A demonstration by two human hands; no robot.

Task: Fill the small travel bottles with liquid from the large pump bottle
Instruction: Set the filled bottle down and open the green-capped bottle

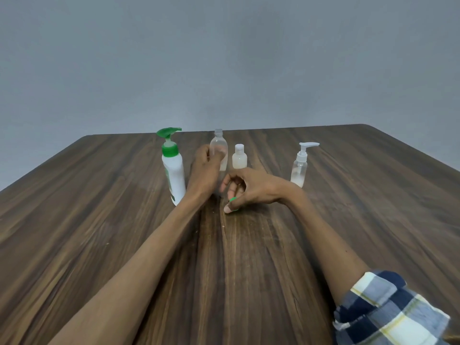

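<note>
Upright, clear bottle [219,148], neck uppermost

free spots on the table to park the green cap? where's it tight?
Bare wood: left of the large pump bottle out to the table edge, right of the small pump bottle, and the near strip between both forearms. Crowded: mid-row, where the left hand grips the open clear bottle beside the capped bottle; right hand pinches the green cap.

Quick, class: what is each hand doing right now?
Left hand: grips the uncapped clear plastic bottle.
Right hand: pinches a small green cap against the wooden table.
</note>
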